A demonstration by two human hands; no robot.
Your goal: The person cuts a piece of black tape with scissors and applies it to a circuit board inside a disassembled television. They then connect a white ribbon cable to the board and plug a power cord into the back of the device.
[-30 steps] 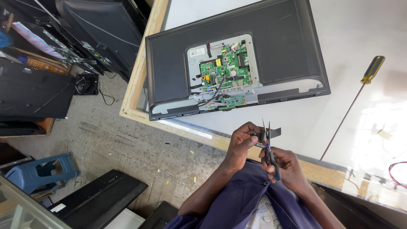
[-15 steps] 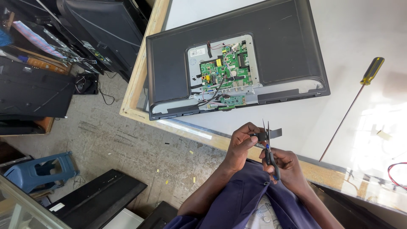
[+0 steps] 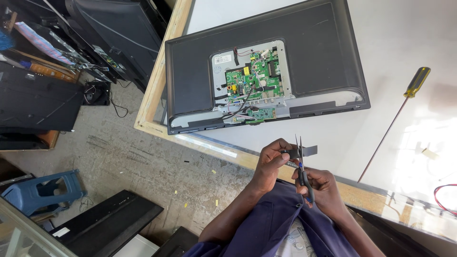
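My left hand pinches a short strip of dark grey tape in front of my chest. My right hand grips a pair of scissors with dark handles, blades pointing up and crossing the tape. On the white table lies a flat television face down, its back cover off, showing a green circuit board with several wires. Both hands are at the table's near edge, below the television.
A long screwdriver with a yellow and black handle lies on the table to the right. A red wire sits at the far right edge. Dark television panels and a blue plastic stool stand on the concrete floor at left.
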